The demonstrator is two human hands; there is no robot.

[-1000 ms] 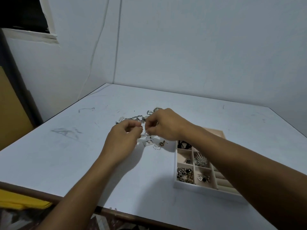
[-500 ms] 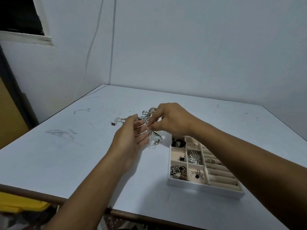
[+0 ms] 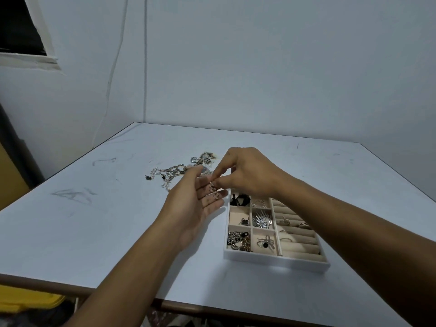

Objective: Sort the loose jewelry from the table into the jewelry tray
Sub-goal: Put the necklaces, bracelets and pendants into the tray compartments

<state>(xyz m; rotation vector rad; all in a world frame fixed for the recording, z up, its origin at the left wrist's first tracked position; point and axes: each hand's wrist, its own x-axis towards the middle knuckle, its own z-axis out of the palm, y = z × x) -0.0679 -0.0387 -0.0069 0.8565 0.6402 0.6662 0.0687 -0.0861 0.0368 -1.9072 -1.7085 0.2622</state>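
Pinching a small silver chain [image 3: 214, 191], the right hand [image 3: 247, 175] dangles it over the left hand [image 3: 195, 204], palm up with fingers straight, just left of the jewelry tray [image 3: 276, 260] on the surface [image 3: 94, 220].

Scuffed white rectangular tabletop [image 3: 99, 223] carries a tangled pile of silver chain jewelry [image 3: 179, 172] far-centre and a white compartmented jewelry tray [image 3: 276, 261] near-right.

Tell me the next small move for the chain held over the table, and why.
Probably bring it back toward the person and lower it into the jewelry tray, in the near-left compartment with the other chains. The right hand pinches the small chain, which dangles against the fingers of the open left hand, just off the tray's far-left corner.
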